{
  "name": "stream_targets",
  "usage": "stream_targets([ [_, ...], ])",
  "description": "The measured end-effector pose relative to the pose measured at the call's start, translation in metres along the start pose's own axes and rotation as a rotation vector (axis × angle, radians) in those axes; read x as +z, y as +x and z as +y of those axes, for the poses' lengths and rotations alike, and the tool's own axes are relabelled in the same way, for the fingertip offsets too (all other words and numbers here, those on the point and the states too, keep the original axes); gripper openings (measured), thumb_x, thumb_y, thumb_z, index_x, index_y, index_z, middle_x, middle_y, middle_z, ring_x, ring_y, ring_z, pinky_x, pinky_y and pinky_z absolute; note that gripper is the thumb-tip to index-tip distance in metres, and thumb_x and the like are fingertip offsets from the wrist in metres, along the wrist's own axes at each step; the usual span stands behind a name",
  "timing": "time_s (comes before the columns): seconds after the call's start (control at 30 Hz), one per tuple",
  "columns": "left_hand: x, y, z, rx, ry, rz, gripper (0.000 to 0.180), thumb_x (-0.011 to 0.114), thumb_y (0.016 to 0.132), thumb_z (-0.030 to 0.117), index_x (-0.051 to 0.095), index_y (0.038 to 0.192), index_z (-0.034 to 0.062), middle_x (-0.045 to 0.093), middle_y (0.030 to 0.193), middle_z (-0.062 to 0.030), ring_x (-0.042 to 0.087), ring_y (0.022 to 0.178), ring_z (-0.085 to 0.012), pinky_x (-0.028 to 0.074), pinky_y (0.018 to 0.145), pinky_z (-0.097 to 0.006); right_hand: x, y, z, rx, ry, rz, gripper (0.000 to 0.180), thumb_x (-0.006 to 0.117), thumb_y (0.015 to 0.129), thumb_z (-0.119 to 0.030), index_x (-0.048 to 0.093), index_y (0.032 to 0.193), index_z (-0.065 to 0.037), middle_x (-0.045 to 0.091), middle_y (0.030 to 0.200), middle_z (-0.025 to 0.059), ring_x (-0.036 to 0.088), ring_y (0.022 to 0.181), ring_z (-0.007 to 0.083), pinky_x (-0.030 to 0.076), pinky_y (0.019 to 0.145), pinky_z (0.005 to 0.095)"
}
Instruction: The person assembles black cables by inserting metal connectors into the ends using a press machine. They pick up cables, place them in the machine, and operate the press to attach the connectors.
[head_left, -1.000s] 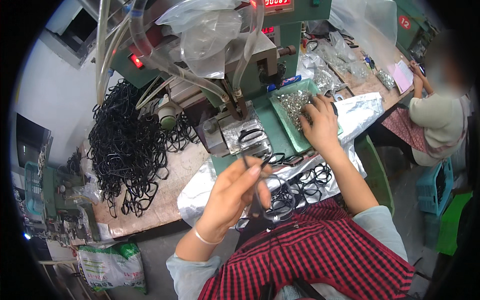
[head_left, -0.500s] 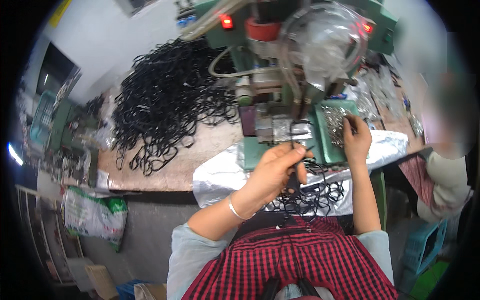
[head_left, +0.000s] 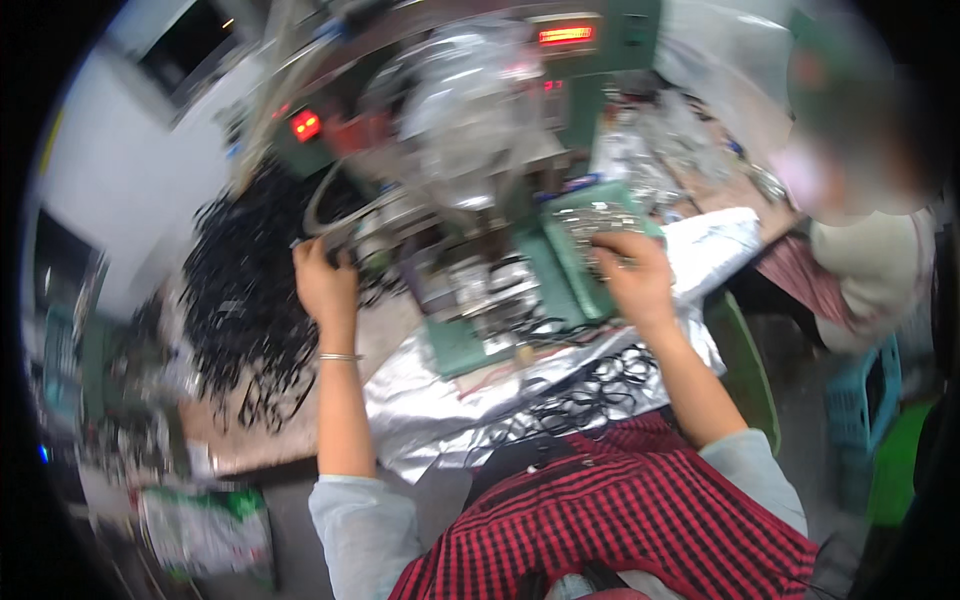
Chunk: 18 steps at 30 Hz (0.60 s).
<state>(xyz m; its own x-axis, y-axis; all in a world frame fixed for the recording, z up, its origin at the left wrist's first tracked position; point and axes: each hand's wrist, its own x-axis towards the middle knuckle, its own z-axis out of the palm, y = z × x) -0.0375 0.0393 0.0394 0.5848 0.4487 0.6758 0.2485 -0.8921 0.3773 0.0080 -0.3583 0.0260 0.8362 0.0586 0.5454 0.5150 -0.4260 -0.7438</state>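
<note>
My left hand reaches to the right edge of a big heap of black looped bands, beside the machine. Blur and the angle of its fingers hide whether it grips a band. Over the green tray, my right hand is closed, fingertips drawn together among small shiny metal pieces. What it pinches is too small to make out. Between the hands stands the green bench machine's metal work block. More black bands lie on silver foil in front of me.
A clear plastic bag hangs on the machine, near lit red displays. Plastic bags lie at the back right. A person in a pale sleeve sits to the right, above a blue crate. A white-green sack stands lower left.
My left hand has moved from the front of the machine leftward to the heap; the black band and dark tool-like item seen in it no longer show. My right hand stays at the tray. The view has turned.
</note>
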Motion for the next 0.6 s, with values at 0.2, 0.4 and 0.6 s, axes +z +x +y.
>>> stream_targets([
  [0.2, 0.107, -0.009, -0.025, -0.182, 0.386, -0.23, 0.039, 0.069, 0.085, 0.041, 0.069, 0.11, 0.0095, 0.071, 0.1, -0.0172, 0.069, 0.091, -0.0384, 0.055, 0.078, -0.048, -0.01, -0.002, 0.007, 0.107, -0.104, -0.01, 0.011, 0.073, 0.077, -0.009, 0.075, 0.088, -0.007, 0.07, 0.088, 0.0087, 0.065, 0.088, 0.0298, 0.051, 0.081, 0.0399],
  [0.4, 0.035, -0.044, -0.045, -0.053, 0.385, -0.366, 0.04, 0.066, 0.09, 0.043, 0.07, 0.108, 0.008, 0.067, 0.104, -0.0177, 0.066, 0.09, -0.0396, 0.053, 0.072, -0.049, -0.063, -0.033, 0.015, 0.164, -0.118, 0.095, 0.012, 0.071, 0.078, -0.008, 0.075, 0.09, -0.008, 0.07, 0.087, 0.0085, 0.065, 0.089, 0.0286, 0.051, 0.081, 0.0394],
  [0.6, 0.003, -0.041, -0.041, 0.021, -0.014, -0.05, 0.029, 0.06, 0.098, 0.024, 0.061, 0.091, -0.0044, 0.063, 0.072, -0.0186, 0.061, 0.063, -0.0371, 0.049, 0.061, -0.038, -0.053, -0.019, -0.042, 0.012, 0.196, -0.093, 0.013, 0.07, 0.078, -0.01, 0.074, 0.091, -0.009, 0.071, 0.089, 0.008, 0.067, 0.09, 0.0278, 0.052, 0.084, 0.0375],
])
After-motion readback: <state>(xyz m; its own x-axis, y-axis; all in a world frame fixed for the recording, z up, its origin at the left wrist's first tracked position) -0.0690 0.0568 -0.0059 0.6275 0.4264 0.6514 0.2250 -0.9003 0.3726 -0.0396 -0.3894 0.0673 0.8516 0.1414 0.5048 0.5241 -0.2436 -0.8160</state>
